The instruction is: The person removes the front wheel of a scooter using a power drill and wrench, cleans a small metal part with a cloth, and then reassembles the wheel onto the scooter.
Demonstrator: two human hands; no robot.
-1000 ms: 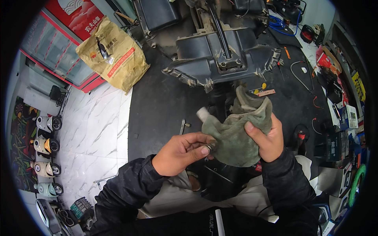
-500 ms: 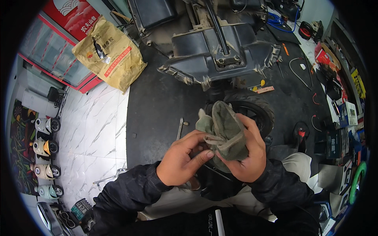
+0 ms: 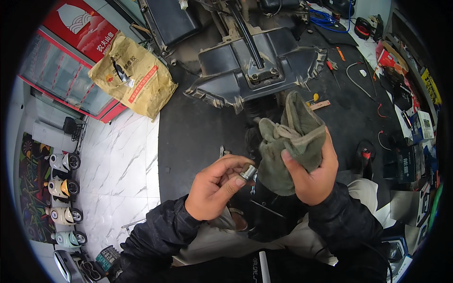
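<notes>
Pinched between the thumb and fingers of my left hand (image 3: 212, 191) is a small shiny metal cylinder (image 3: 248, 171), a bushing or bolt head by its look; I cannot tell which. Close by on the right, my right hand (image 3: 315, 178) grips a bunched grey-green cloth (image 3: 281, 165), its folds standing up above the fingers. A gap separates the cloth from the metal piece. Beneath and beyond both hands is the black floor mat (image 3: 188, 137), with a small wrench (image 3: 253, 190) and a thin rod (image 3: 266, 207) lower down between my legs.
Ahead stands a partly stripped vehicle with dusty black plastic panels (image 3: 226, 70). A yellow woven sack (image 3: 137, 80) sits left of it, beside a red-framed glass-door fridge (image 3: 61, 75). Tools, hoses and boxes (image 3: 420, 127) crowd the right side. Several small scooters (image 3: 63, 188) line the far left.
My hands have moved apart: the right hand has carried the cloth up and right. The metal cylinder, hidden before, now shows in my left fingers. The view has shifted slightly.
</notes>
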